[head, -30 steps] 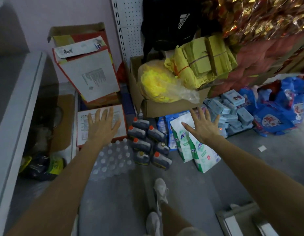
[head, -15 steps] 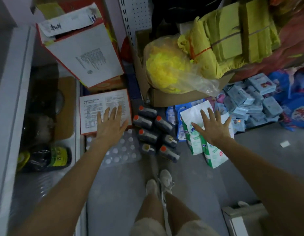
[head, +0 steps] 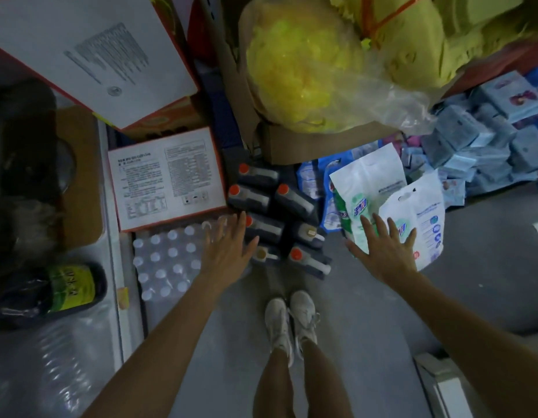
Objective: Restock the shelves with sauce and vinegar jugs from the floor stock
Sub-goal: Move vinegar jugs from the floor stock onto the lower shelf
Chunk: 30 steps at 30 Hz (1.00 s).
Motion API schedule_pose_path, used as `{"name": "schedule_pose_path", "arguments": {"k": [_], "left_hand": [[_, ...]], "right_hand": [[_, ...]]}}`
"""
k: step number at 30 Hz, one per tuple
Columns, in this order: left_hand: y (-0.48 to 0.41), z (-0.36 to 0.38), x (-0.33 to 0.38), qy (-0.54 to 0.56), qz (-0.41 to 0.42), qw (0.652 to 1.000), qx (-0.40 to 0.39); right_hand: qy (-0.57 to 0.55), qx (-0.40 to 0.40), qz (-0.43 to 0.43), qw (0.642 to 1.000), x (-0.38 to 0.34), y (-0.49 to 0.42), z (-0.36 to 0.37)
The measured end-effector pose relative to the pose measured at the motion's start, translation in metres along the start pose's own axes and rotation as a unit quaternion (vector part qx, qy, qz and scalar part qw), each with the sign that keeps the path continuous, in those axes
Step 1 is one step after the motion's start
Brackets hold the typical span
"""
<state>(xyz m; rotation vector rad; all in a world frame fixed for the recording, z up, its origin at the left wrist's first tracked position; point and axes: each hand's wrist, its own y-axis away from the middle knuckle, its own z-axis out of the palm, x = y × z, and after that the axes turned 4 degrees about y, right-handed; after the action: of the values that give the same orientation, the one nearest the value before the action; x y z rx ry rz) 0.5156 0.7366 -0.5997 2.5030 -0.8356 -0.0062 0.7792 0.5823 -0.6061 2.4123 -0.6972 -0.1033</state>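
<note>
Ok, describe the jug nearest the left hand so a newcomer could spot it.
On the floor, between the wrapped pack of water bottles and the white-and-green bags, sits a cluster of dark jugs. The jug is front-left, nearest the shoes, beside the left hand's thumb. Its cap is tan, unlike its orange-capped right-hand neighbour.

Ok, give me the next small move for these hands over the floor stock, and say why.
Probably bring the left hand across onto the tan-capped jug and curl its fingers round the handle. Both hands are open and hold nothing; the left hovers over the bottled water pack beside the jugs, while the right hand is over the detergent bags.
</note>
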Motion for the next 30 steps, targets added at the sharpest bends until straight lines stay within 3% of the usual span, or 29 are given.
{"name": "schedule_pose_path", "arguments": {"k": [7,15,20,24,30], "left_hand": [[-0.045,0.092,0.008,0.032,0.029,0.996,-0.072],[-0.066,0.205,0.005,-0.004,0.081,0.991,-0.11],[-0.086,0.262,0.003,0.002,0.085,0.99,-0.11],[-0.098,0.291,0.003,-0.008,0.114,0.988,-0.107],[-0.115,0.313,0.007,-0.021,0.118,0.988,-0.101]], "right_hand": [[-0.018,0.008,-0.009,1.0,-0.027,-0.045,0.089],[-0.041,-0.059,-0.027,0.997,-0.041,-0.077,0.214],[-0.178,-0.084,0.018,0.98,-0.054,-0.11,0.269],[-0.343,-0.057,0.017,0.937,-0.065,-0.135,0.294],[-0.357,-0.039,0.033,0.933,-0.071,-0.165,0.325]]}}
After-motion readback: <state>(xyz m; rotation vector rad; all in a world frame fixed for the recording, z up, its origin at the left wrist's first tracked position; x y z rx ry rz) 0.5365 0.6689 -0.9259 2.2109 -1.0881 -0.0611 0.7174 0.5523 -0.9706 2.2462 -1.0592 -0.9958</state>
